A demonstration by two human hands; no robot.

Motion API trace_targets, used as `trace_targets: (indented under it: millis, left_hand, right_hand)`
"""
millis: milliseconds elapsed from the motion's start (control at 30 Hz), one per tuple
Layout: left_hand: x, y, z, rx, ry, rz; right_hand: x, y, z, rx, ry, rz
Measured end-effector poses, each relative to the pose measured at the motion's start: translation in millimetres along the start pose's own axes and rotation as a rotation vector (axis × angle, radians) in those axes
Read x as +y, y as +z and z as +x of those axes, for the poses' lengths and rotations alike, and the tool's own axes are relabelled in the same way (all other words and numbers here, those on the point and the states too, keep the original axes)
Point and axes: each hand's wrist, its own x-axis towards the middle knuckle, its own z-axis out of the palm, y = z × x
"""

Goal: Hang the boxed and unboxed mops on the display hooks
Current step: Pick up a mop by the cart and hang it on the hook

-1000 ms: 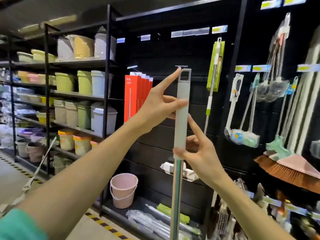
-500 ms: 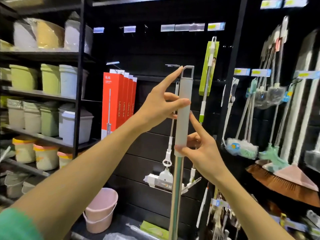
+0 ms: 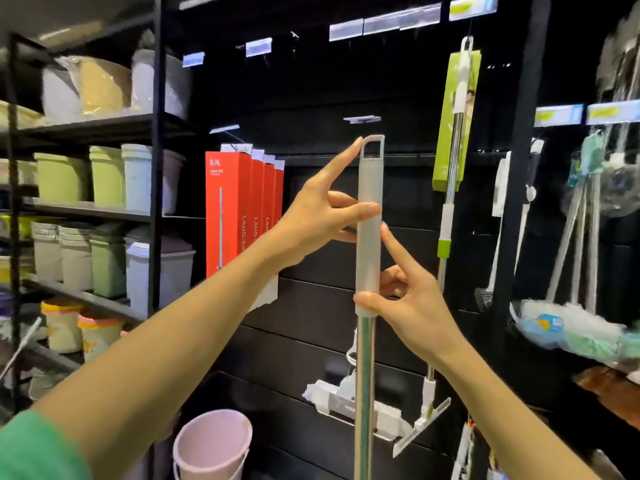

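An unboxed mop stands upright in front of me, with a pale grey handle grip (image 3: 370,216), a hanging loop (image 3: 373,146) on top and a steel pole (image 3: 363,393) below. My left hand (image 3: 322,216) pinches the upper grip, index finger stretched up beside the loop. My right hand (image 3: 412,306) holds the bottom of the grip. A display hook with a tag (image 3: 362,118) juts from the black wall just above the loop. Red boxed mops (image 3: 242,209) hang to the left. Another mop with a green card (image 3: 455,123) hangs to the right.
White mop heads (image 3: 349,400) hang low on the black slat wall (image 3: 311,306). Metal shelving (image 3: 156,168) at the left holds bins and buckets. A pink bucket (image 3: 211,441) stands on the floor. Brooms and brushes (image 3: 568,320) hang at the right.
The view has drawn closer to the black wall and shifted right. Both hands keep the same hold on the mop handle, its loop still just under the hook.
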Motion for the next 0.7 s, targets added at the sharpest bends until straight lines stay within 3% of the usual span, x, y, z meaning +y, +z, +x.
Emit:
trace_targets:
  millis: [700]
  left_hand:
    - [-161.8,17.3,162.2,-0.011,0.074,0.018]
  right_hand:
    - [171.5,-0.9,164.7,0.005,-0.056,0.009]
